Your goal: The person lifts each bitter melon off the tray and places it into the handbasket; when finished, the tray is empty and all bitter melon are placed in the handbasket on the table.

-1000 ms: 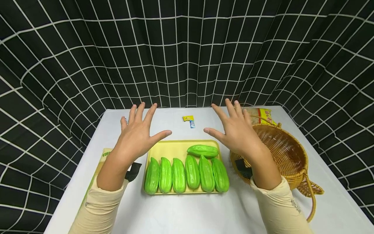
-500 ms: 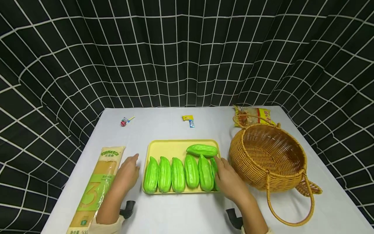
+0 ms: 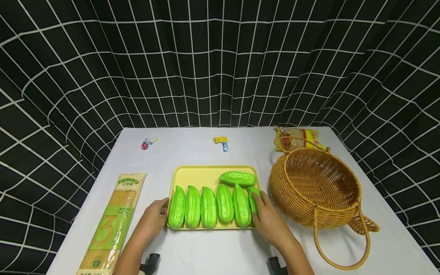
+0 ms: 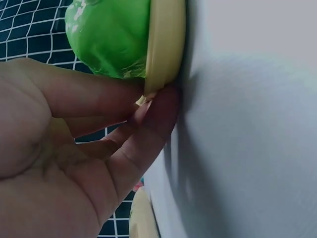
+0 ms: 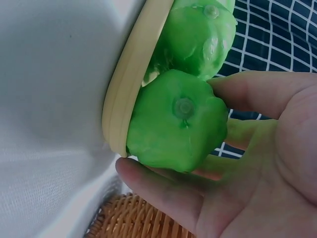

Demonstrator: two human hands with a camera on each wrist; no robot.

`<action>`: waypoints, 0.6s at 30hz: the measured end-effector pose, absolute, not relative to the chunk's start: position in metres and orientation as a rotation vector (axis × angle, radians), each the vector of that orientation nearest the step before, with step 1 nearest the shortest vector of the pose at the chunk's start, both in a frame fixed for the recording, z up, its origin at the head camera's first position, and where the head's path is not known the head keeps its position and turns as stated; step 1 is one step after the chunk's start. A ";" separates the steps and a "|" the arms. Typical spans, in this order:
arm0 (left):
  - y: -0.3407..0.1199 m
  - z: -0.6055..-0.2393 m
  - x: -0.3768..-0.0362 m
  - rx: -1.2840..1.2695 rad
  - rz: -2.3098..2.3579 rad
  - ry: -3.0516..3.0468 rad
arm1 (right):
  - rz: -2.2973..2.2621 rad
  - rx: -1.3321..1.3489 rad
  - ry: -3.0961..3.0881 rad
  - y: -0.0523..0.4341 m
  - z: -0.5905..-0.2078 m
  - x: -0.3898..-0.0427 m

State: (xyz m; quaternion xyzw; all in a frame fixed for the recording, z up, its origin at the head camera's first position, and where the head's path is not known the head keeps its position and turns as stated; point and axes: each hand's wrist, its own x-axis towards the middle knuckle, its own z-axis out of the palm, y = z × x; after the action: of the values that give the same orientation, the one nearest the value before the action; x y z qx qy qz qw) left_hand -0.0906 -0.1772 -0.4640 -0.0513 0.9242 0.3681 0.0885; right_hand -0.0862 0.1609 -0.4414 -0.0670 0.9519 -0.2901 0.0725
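Green gourd (image 3: 253, 201), rightmost on yellow tray (image 3: 203, 175) w/ others; right hand (image 3: 269, 221) fingers curl round it. Looks light, waxy-slick, prob. firm; best gripped mid-body. Left hand (image 3: 152, 220) fingertips pinch tray's near-left edge. Wicker basket (image 3: 317, 187) just right.

Right hand on end gourd, frame centre.
Right hand (image 5: 257, 163) cups green gourd (image 5: 176, 121) at yellow tray (image 5: 126, 94) rim; second gourd (image 5: 198, 37) above; wicker basket (image 5: 141, 218) lower centre; tabletop (image 5: 49, 99) left.
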 end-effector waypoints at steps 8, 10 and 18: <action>-0.177 -0.464 -0.089 -0.186 1.101 2.769 | -0.846 -0.179 2.867 0.158 -0.439 -0.083; -0.177 -0.462 -0.089 -0.177 1.107 2.766 | -0.862 -0.171 2.863 0.158 -0.434 -0.081; -0.176 -0.461 -0.090 -0.179 1.092 2.769 | -0.966 -0.302 3.165 0.163 -0.386 -0.077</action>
State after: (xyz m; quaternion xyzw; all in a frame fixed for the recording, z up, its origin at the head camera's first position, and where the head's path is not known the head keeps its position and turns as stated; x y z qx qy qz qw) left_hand -0.0904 -0.1761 -0.4606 -0.0598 0.9256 0.3651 0.0798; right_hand -0.0769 0.1632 -0.3857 -0.0907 0.9486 -0.2895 -0.0903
